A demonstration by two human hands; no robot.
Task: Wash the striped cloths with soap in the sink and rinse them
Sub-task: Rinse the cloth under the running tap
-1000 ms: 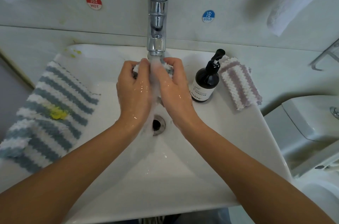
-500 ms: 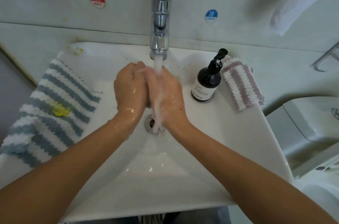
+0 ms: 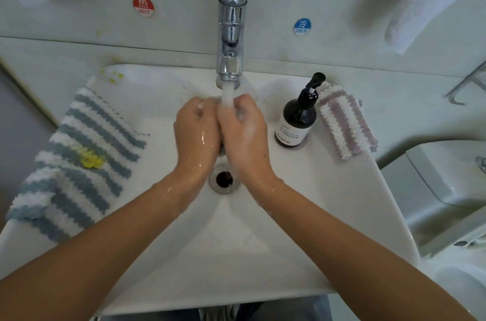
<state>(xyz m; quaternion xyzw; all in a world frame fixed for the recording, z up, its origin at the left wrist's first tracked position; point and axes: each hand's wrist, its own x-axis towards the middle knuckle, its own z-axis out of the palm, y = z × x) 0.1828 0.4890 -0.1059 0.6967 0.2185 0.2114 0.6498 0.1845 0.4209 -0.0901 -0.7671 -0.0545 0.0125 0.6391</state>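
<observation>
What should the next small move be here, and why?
Probably keep kneading whatever is bunched between the left hand and right hand under the running water; it is almost entirely hidden, likely a cloth. Suds cling to the right hand, so rinsing looks unfinished. The blue striped cloth, stained yellow, waits on the sink rim.

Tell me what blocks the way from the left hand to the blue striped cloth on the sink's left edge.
Nothing visible does. The left hand is under the running tap, and only bare white sink lies between it and the blue striped cloth, which carries a yellow stain.
</observation>
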